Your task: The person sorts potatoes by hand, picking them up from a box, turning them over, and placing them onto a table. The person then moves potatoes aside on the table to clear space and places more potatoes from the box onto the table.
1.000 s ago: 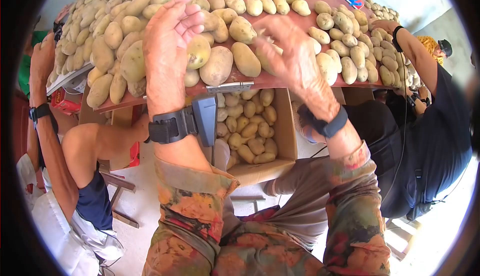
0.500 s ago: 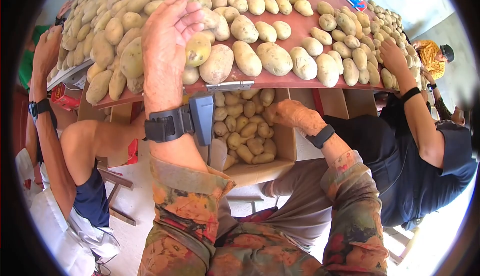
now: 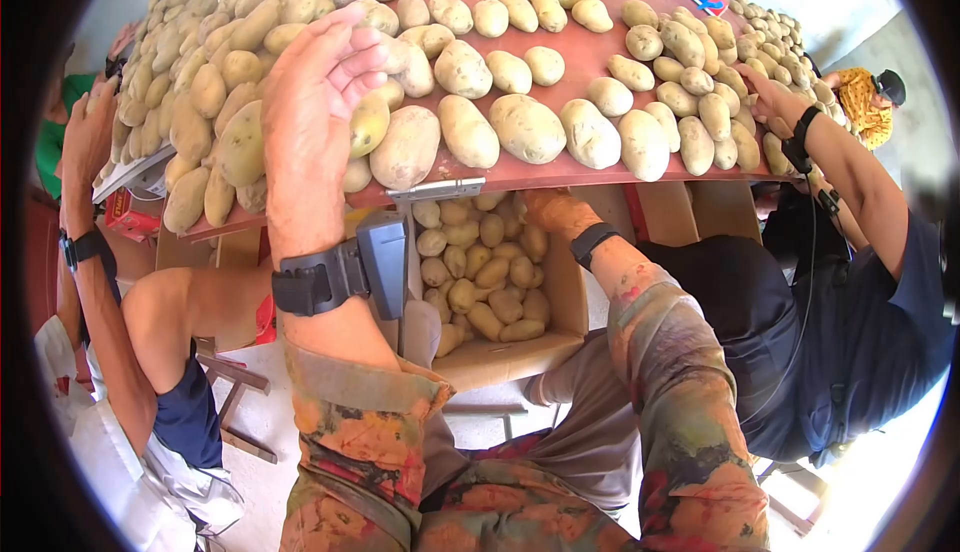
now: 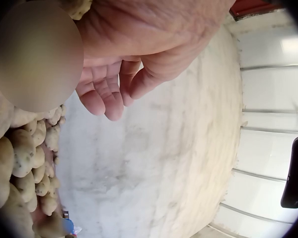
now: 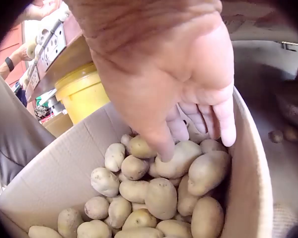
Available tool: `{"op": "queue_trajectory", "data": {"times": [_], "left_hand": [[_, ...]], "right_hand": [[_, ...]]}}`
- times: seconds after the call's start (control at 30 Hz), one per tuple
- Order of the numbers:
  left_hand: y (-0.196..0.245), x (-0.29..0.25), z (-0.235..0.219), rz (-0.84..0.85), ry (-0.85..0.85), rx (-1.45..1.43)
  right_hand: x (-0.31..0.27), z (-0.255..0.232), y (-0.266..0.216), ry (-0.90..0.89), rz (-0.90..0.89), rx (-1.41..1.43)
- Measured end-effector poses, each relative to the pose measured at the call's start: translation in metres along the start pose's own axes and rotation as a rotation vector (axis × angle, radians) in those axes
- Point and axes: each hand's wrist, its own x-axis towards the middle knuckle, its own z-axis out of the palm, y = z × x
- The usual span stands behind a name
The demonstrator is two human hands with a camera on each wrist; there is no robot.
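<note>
My left hand [image 3: 312, 112] is raised in front of the potatoes at the table's near edge, its fingers loosely bent and no potato in them. A large greenish potato [image 3: 369, 124] shows just beside its palm. Below the tabletop, my right hand [image 3: 560, 214] reaches into a cardboard box [image 3: 500, 360] of potatoes. Seen by the right wrist camera, its palm hangs over the heap with fingers extended and thumb apart. The thumb tip overlaps a large pale potato [image 5: 180, 159]. Its far fingertips are partly hidden behind the thumb.
Piled potatoes [image 3: 190, 92] cover the table's left; smaller groups lie across the red tabletop [image 3: 590, 52]. A metal hinge [image 3: 436, 189] sits at its edge above the box. People work close on both sides. A yellow bucket [image 5: 82, 91] stands beside the box.
My right hand has moved from over the tabletop down into the box, deeper than half a second ago. The left hand has kept its pose. The neighbour's arm at right has shifted.
</note>
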Motion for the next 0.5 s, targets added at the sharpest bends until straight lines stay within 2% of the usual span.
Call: {"op": "queue_trajectory", "data": {"times": [0.07, 0.17, 0.27, 0.37, 0.5], "left_hand": [[0.000, -0.001, -0.002, -0.014, -0.002, 0.011], [0.000, 0.001, -0.002, -0.026, -0.011, 0.032], [0.002, 0.002, -0.004, -0.036, 0.006, 0.042], [0.007, 0.004, -0.007, -0.040, 0.009, 0.039], [0.011, 0.001, -0.010, -0.038, 0.017, 0.024]], "right_hand": [[0.001, 0.002, 0.002, -0.011, 0.023, 0.055], [0.008, 0.001, 0.003, -0.061, 0.006, -0.058], [0.009, -0.011, -0.006, -0.238, 0.041, -0.083], [0.034, 0.057, 0.026, -0.031, -0.005, -0.118], [0.029, 0.050, 0.011, -0.002, -0.041, -0.603]]}}
